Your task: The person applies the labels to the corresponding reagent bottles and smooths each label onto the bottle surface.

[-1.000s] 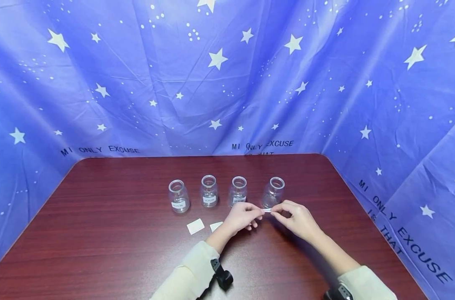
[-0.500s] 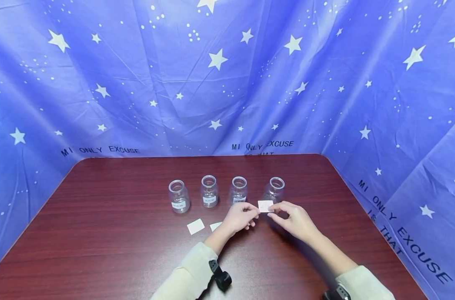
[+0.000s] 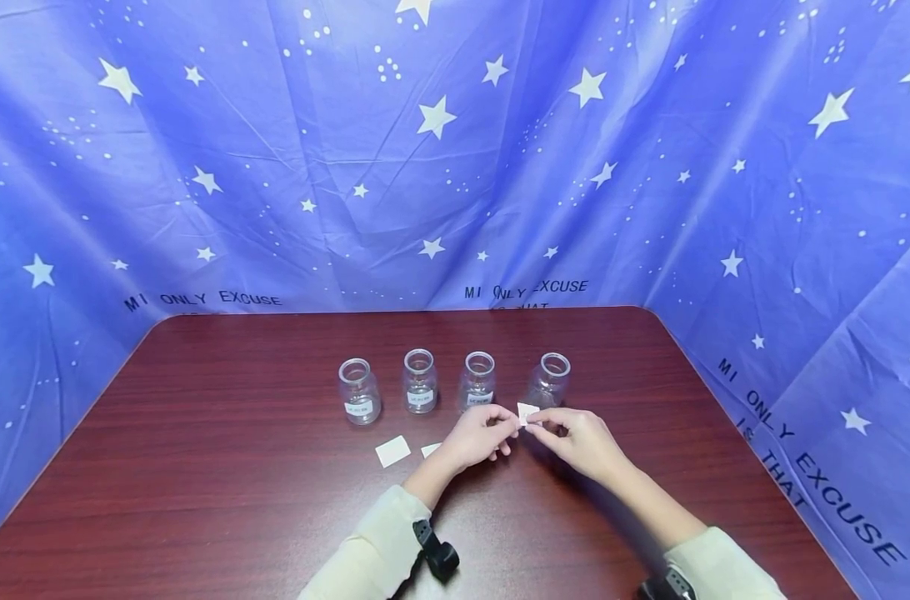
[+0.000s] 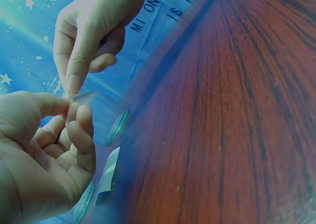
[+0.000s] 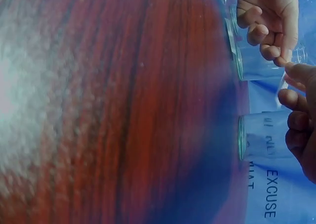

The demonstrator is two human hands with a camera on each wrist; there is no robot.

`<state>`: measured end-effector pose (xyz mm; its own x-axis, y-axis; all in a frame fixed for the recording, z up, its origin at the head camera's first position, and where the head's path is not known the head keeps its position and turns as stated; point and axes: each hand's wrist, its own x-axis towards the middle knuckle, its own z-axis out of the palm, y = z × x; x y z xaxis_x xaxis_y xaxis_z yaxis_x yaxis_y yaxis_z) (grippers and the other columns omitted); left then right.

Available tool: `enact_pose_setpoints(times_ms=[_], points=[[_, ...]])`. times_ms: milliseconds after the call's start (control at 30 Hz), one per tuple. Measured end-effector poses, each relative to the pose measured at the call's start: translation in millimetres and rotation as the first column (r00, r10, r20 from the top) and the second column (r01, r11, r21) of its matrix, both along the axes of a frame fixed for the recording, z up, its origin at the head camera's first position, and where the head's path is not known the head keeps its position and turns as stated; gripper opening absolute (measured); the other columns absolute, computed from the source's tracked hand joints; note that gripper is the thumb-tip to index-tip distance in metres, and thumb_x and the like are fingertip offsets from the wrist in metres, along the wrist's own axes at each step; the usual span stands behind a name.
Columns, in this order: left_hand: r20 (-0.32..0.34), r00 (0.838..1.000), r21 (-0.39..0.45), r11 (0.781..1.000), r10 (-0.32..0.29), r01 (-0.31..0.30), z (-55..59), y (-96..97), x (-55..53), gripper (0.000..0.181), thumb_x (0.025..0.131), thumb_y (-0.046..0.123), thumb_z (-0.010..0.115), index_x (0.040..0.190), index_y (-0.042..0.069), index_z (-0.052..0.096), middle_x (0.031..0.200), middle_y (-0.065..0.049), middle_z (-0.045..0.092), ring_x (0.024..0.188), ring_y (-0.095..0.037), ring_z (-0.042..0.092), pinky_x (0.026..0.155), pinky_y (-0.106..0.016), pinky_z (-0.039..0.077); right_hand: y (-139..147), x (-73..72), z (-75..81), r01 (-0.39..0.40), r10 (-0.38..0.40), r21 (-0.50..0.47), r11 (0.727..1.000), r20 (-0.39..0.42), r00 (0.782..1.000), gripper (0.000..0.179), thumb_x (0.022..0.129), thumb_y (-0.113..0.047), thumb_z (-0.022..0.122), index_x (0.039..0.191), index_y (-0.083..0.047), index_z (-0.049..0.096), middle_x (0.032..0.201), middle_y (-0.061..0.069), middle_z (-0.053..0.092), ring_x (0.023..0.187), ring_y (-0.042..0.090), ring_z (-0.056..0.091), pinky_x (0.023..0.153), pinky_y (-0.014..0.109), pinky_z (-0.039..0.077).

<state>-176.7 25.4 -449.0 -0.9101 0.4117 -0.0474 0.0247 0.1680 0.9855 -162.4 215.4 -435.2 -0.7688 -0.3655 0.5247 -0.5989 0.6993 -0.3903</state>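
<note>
A small white label (image 3: 526,412) with faint print is held up just in front of the rightmost glass jar (image 3: 551,382). My left hand (image 3: 483,435) pinches its left edge between thumb and forefinger. From the other side, the thumb and forefinger of my right hand (image 3: 584,442) pinch it too. Both sets of fingertips nearly meet in the left wrist view, where the label (image 4: 85,96) sticks out as a thin, blurred sliver. The rightmost jar shows no label on its visible part; its lower front is hidden behind the paper and fingers.
Left of that jar stand more open glass jars, each with a white printed label: a left one (image 3: 359,393), a second (image 3: 420,383) and a third (image 3: 477,379). A white paper piece (image 3: 392,451) lies on the dark red table (image 3: 222,467); another (image 3: 429,450) is partly behind my left forearm.
The label was edge-on, then turned its face toward the head camera, and now looks angled or bent. My right fingers have moved left along it, closer to my left fingers.
</note>
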Motion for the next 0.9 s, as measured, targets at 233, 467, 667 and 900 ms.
enact_pose_setpoints(times_ms=[233, 467, 667, 900], points=[[-0.052, 0.998, 0.024, 0.999, -0.043, 0.044, -0.4, -1.2, -1.4, 0.022, 0.093, 0.016, 0.055, 0.099, -0.004, 0.062, 0.091, -0.027, 0.064, 0.055, -0.012, 0.054, 0.044, -0.018, 0.040, -3.8, 0.3, -0.2, -0.027, 0.027, -0.023, 0.999, -0.017, 0.999, 0.011, 0.075, -0.014, 0.076, 0.086, -0.018, 0.074, 0.062, -0.016, 0.058, 0.057, -0.008, 0.043, 0.053, 0.009, 0.036], [-0.075, 0.996, 0.030, 0.998, -0.054, 0.056, 2.5, -3.7, -0.5, 0.022, 0.093, 0.017, 0.056, 0.101, -0.003, 0.062, 0.090, -0.027, 0.064, 0.058, -0.020, 0.055, 0.045, -0.019, 0.040, -5.9, -0.1, -0.7, -0.055, 0.052, -0.044, 0.998, -0.056, 0.997, 0.012, 0.075, -0.011, 0.076, 0.085, -0.017, 0.073, 0.063, -0.015, 0.058, 0.058, -0.007, 0.043, 0.053, 0.008, 0.035], [-0.101, 0.994, 0.034, 0.998, -0.042, 0.046, 0.3, -4.4, -1.6, 0.020, 0.093, 0.014, 0.056, 0.101, -0.003, 0.062, 0.086, -0.028, 0.064, 0.058, -0.028, 0.056, 0.045, -0.020, 0.040, -9.6, -0.3, -0.7, -0.073, 0.070, -0.080, 0.994, -0.046, 0.997, 0.011, 0.075, -0.009, 0.076, 0.084, -0.014, 0.072, 0.061, -0.014, 0.058, 0.056, -0.008, 0.043, 0.051, 0.008, 0.036], [-0.087, 0.996, 0.040, 0.999, -0.019, 0.023, 1.3, -5.1, -0.8, 0.019, 0.092, 0.015, 0.057, 0.098, -0.002, 0.062, 0.086, -0.029, 0.063, 0.055, -0.018, 0.054, 0.045, -0.023, 0.042, -12.2, 1.0, 4.5, -0.041, 0.041, -0.066, 0.997, 0.001, 0.999, 0.009, 0.078, -0.013, 0.073, 0.085, -0.019, 0.072, 0.065, -0.015, 0.059, 0.056, -0.007, 0.041, 0.051, 0.009, 0.035]])
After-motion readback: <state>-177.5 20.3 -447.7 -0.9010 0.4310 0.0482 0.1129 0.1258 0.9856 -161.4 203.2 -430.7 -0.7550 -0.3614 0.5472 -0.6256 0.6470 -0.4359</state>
